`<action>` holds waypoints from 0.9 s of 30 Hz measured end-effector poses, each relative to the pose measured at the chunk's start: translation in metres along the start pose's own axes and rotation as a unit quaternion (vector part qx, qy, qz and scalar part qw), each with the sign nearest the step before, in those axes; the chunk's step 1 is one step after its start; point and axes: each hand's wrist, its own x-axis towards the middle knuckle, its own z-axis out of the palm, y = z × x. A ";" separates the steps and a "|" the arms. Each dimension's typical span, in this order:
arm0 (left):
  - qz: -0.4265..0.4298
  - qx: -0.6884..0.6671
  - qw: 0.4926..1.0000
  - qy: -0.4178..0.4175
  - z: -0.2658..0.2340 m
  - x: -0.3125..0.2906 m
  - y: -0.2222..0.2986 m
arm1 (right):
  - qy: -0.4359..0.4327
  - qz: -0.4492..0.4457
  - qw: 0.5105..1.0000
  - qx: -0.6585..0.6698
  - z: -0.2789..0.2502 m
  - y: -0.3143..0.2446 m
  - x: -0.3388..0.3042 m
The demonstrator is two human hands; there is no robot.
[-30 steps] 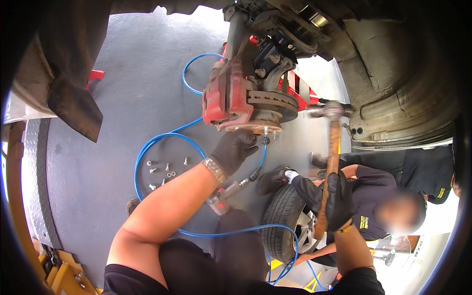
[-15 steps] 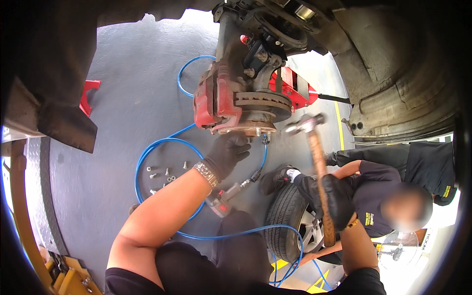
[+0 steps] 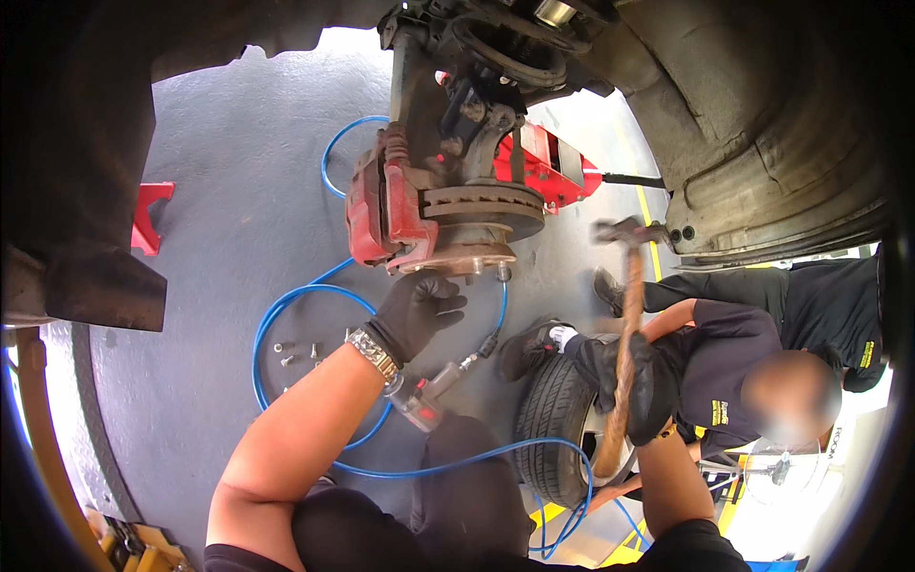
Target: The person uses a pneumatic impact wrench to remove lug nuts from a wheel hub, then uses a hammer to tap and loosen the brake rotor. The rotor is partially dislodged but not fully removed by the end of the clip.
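A rusty brake disc [image 3: 486,205] with a red caliper [image 3: 381,210] hangs in front of me under the vehicle. Below it is the wheel hub [image 3: 457,261], with studs showing along its lower face. My left hand [image 3: 417,310], black-gloved, is up against the hub's underside with fingers curled; what they close on is hidden. To the right, my gloved right hand [image 3: 646,386] grips a hammer [image 3: 631,310] by its wooden handle. The hammer's metal head is up, apart from the disc and hub.
A person [image 3: 729,362] crouches at right behind a loose tyre [image 3: 553,429]. An impact wrench [image 3: 424,400] on a blue air hose [image 3: 429,469] lies below my left hand. Several bolts [image 3: 314,351] are on the floor. A red jack [image 3: 543,167] stands behind the disc; a red stand [image 3: 151,214] is left.
The hammer head has swung right, away from the hub, and its handle tilts the other way. My left hand stays at the hub. The brake assembly sits farther left in view.
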 end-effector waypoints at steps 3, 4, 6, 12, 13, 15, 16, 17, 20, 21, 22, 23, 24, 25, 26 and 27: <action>0.025 0.102 0.994 0.022 0.003 -0.006 0.002 | 0.003 -0.117 0.939 0.322 0.052 0.045 0.024; 0.039 0.148 0.988 0.018 0.009 -0.005 -0.001 | -0.018 -0.057 0.968 0.242 0.033 0.056 0.023; 0.062 0.219 0.973 0.024 -0.019 -0.002 0.005 | -0.070 0.078 0.994 0.006 0.065 0.047 0.007; 0.001 0.130 0.991 -0.014 0.000 -0.003 0.006 | -0.211 0.076 0.939 0.261 -0.016 0.032 0.016; -0.002 0.109 0.994 -0.030 -0.003 -0.001 0.006 | -0.191 0.141 0.926 0.292 -0.037 0.062 0.035; -0.014 0.084 0.996 -0.013 -0.004 -0.001 0.009 | -0.152 0.268 0.886 0.348 -0.031 0.082 0.055; -0.021 0.071 0.997 -0.006 -0.003 0.000 0.009 | -0.144 0.221 0.930 0.255 -0.041 0.076 0.046; -0.007 0.093 0.996 0.003 -0.011 -0.007 0.017 | -0.153 0.179 0.958 0.165 0.004 0.038 0.026; -0.020 0.077 0.997 -0.021 -0.010 -0.002 0.010 | -0.110 0.074 0.984 0.117 -0.012 0.023 0.013; -0.036 0.038 0.998 -0.018 -0.010 -0.001 0.010 | -0.091 0.027 0.982 0.164 -0.001 0.023 0.015; -0.052 -0.001 0.999 -0.015 -0.010 -0.001 0.010 | -0.071 -0.019 0.975 0.209 0.007 0.025 0.018; -0.061 -0.009 0.998 -0.013 -0.009 -0.001 0.008 | -0.078 -0.001 0.965 0.250 0.004 0.037 0.028; -0.066 -0.013 0.998 -0.010 -0.007 -0.001 0.009 | -0.084 0.044 0.961 0.259 0.000 0.048 0.038; -0.070 -0.017 0.997 -0.008 -0.005 0.000 0.011 | -0.093 0.112 0.969 0.201 -0.007 0.047 0.037; -0.053 0.002 0.998 -0.012 -0.007 -0.004 0.012 | -0.105 0.152 0.978 0.096 -0.002 0.031 0.031; -0.037 0.024 0.999 -0.018 -0.007 -0.005 0.012 | -0.105 0.163 0.980 0.042 0.000 0.019 0.028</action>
